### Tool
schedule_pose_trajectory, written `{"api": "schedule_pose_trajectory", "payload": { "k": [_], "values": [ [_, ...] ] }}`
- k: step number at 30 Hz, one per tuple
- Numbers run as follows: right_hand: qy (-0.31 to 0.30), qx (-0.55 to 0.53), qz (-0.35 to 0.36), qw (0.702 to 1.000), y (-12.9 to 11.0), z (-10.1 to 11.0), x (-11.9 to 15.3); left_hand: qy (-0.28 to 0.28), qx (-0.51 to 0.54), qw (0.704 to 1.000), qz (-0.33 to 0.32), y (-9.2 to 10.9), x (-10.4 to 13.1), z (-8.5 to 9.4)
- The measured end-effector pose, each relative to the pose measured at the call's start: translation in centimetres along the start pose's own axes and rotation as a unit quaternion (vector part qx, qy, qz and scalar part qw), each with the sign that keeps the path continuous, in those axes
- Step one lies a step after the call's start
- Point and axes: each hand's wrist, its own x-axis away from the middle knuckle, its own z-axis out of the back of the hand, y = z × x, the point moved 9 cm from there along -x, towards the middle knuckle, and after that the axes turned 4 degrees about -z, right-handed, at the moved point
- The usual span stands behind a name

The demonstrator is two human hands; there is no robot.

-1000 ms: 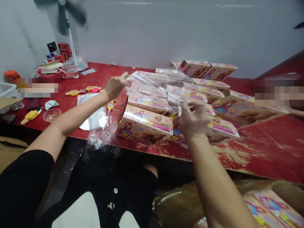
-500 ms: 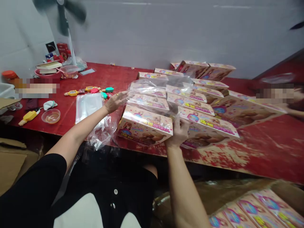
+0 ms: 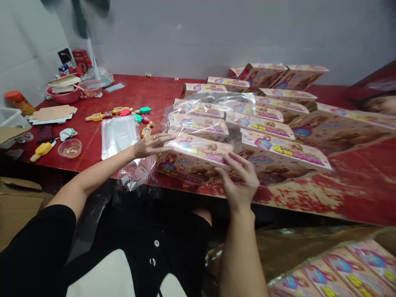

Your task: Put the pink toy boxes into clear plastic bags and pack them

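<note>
Rows of printed pink boxes stand on the red table. My left hand [image 3: 154,144] rests with spread fingers at the left end of the nearest box [image 3: 198,150]. At that box's right end is my right hand [image 3: 239,177], thumb on the front and fingers over the top corner. Clear plastic film [image 3: 222,99] lies over the boxes behind. A stack of clear bags [image 3: 119,134] lies left of the box, with crumpled film [image 3: 133,175] below it. Another pink box [image 3: 281,156] stands just right of my right hand.
Small yellow, red and green toys [image 3: 119,110] lie at the left, near a round plastic dish [image 3: 70,148]. A pink basin [image 3: 63,95] and a fan stand behind. An open carton [image 3: 244,247] with more boxes is below right. Another person's head shows at the right edge.
My right hand has risen from between the front boxes and now grips the nearest box's right end. My left hand has come onto its left end. The view has shifted slightly.
</note>
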Motion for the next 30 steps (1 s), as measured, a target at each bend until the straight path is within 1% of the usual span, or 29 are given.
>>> {"api": "schedule_pose_trajectory", "payload": {
  "k": [1, 2, 4, 5, 6, 8, 10, 11, 12, 14, 16, 17, 19, 21, 23, 24, 25, 27, 29, 30],
  "values": [
    [0.014, 0.012, 0.005, 1.0, -0.3, 0.4, -0.2, 0.032, 0.001, 0.999, 0.03, -0.4, 0.2, 0.2],
    [0.047, 0.019, 0.006, 0.999, -0.3, 1.1, -0.1, 0.083, -0.003, 0.995, 0.062, -0.9, 0.6, 0.7],
    [0.125, 0.027, -0.001, 0.992, 0.4, 2.3, 0.9, 0.181, -0.024, 0.977, 0.112, -1.4, 1.7, 1.2],
    [0.148, 0.031, -0.003, 0.988, 0.9, 2.5, 1.7, 0.206, -0.033, 0.97, 0.123, -1.5, 2.2, 1.0],
    [0.16, 0.033, -0.001, 0.987, 1.4, 2.5, 2.5, 0.22, -0.039, 0.967, 0.124, -1.4, 2.5, 0.6],
    [0.159, 0.034, 0.013, 0.987, 2.3, 2.0, 3.6, 0.252, -0.044, 0.961, 0.105, -0.9, 2.7, 0.3],
    [0.16, 0.023, 0.024, 0.987, 3.0, 1.8, 4.1, 0.3, -0.039, 0.951, 0.067, -0.2, 2.5, 0.9],
    [0.162, 0.016, 0.029, 0.986, 3.1, 1.8, 4.1, 0.303, -0.03, 0.951, 0.045, 0.1, 2.1, 1.2],
    [0.161, 0.012, 0.034, 0.986, 3.1, 1.9, 3.8, 0.286, -0.015, 0.958, 0.025, 0.4, 1.3, 1.3],
    [0.145, 0.009, 0.052, 0.988, 2.6, 2.1, 3.0, 0.23, 0.027, 0.973, 0.003, 0.4, -0.5, 1.3],
    [0.125, 0.008, 0.066, 0.99, 1.9, 2.2, 2.2, 0.193, 0.054, 0.98, -0.007, 0.1, -2.1, 1.5],
    [0.118, 0.004, 0.065, 0.991, 1.7, 2.2, 1.9, 0.189, 0.059, 0.98, -0.011, -0.2, -2.6, 1.7],
    [0.109, -0.006, 0.048, 0.993, 1.6, 2.1, 1.4, 0.2, 0.061, 0.978, -0.014, -1.0, -3.3, 2.2],
    [0.118, -0.028, 0.014, 0.992, 2.0, 2.1, 1.0, 0.233, 0.053, 0.971, -0.001, -2.1, -3.1, 2.8],
    [0.128, -0.051, -0.022, 0.99, 2.5, 2.0, 0.8, 0.268, 0.037, 0.962, 0.022, -3.1, -2.2, 3.3],
    [0.127, -0.059, -0.035, 0.989, 2.7, 1.9, 0.7, 0.274, 0.024, 0.961, 0.028, -3.4, -1.7, 3.5],
    [0.121, -0.063, -0.042, 0.99, 2.8, 1.7, 0.6, 0.269, 0.009, 0.963, 0.028, -3.3, -1.3, 3.4],
    [0.101, -0.056, -0.044, 0.992, 2.6, 1.4, 0.5, 0.239, -0.018, 0.971, 0.019, -2.6, -0.7, 3.1],
    [0.109, -0.056, -0.045, 0.991, 2.6, 1.6, 0.7, 0.221, -0.046, 0.974, 0.015, -1.6, -0.1, 2.9],
    [0.121, -0.059, -0.044, 0.99, 2.7, 1.8, 1.0, 0.224, -0.06, 0.972, 0.019, -1.1, 0.2, 3.0]
  ]
}}
